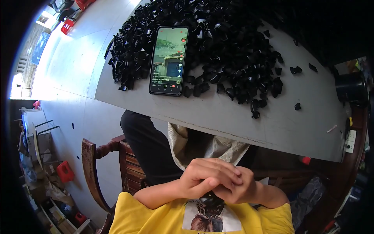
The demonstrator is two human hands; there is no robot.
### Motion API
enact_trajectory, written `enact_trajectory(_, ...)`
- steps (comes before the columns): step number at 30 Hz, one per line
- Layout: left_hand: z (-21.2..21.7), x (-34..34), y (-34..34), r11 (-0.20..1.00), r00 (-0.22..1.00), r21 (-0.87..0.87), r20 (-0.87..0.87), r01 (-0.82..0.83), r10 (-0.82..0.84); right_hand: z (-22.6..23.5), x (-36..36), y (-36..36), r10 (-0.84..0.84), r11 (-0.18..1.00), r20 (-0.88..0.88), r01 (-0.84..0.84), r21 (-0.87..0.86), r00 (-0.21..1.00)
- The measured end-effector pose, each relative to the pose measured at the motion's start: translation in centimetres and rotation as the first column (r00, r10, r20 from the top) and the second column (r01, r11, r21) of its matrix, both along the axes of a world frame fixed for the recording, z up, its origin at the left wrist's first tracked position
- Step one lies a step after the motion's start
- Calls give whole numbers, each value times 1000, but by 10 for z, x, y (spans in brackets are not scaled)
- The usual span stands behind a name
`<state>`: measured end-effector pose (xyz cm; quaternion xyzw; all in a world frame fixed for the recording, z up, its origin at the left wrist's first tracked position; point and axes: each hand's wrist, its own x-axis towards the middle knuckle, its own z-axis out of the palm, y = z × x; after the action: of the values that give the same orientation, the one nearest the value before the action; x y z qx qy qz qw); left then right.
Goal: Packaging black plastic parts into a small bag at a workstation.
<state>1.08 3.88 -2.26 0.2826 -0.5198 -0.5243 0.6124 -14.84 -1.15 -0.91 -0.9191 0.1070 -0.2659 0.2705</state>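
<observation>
Below the table (pixel 218 117) — hands (pixel 218 179) clasped.

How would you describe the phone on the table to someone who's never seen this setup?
Start at the grey table and find the big heap of small black plastic parts. The phone lies flat at the heap's left-hand side: the only flat rectangle, its lit screen showing a colourful picture.

A heap of glossy black plastic pieces (pixel 218 50) covers the far side of the grey table (pixel 218 117). The phone (pixel 169 60) is black-framed with a green and blue screen. Nearby, the shirt (pixel 156 214) is bright yellow with a white print.
</observation>
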Motion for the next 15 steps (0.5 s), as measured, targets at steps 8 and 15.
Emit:
enact_trajectory(8,-18,22,3,831,475,-189,745,-523,469,-44,8,9,-143,831,-390,324,451,910)
enact_trajectory(15,-19,20,1,864,491,-240,742,-442,457,-10,-34,-44,-489,857,-52,490,158,871)
